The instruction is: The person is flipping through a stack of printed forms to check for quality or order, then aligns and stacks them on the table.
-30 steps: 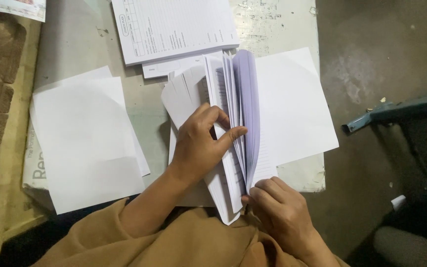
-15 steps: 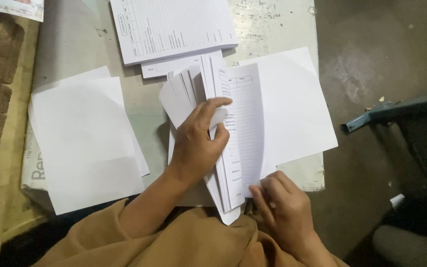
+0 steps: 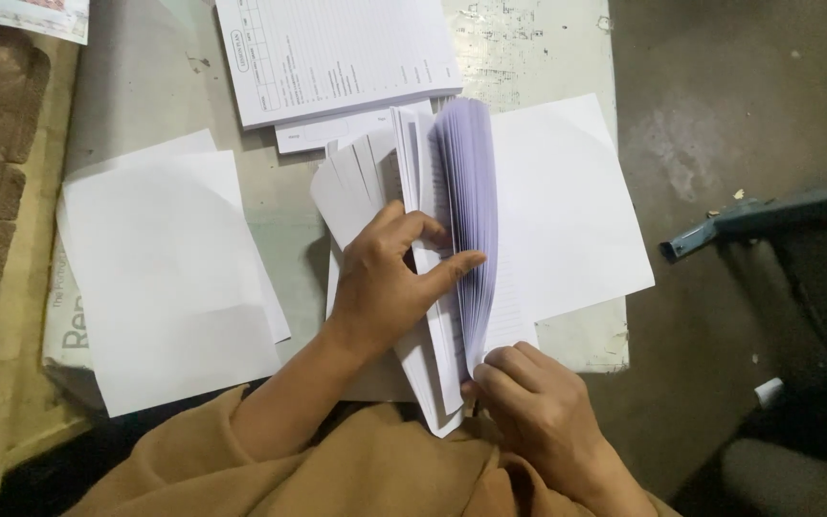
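White paper stack (image 3: pixel 466 220), sheets fanned upright

A sheaf of pages (image 3: pixel 466 220) stands between loose sheets (image 3: pixel 169 278) left and (image 3: pixel 567 211) right.
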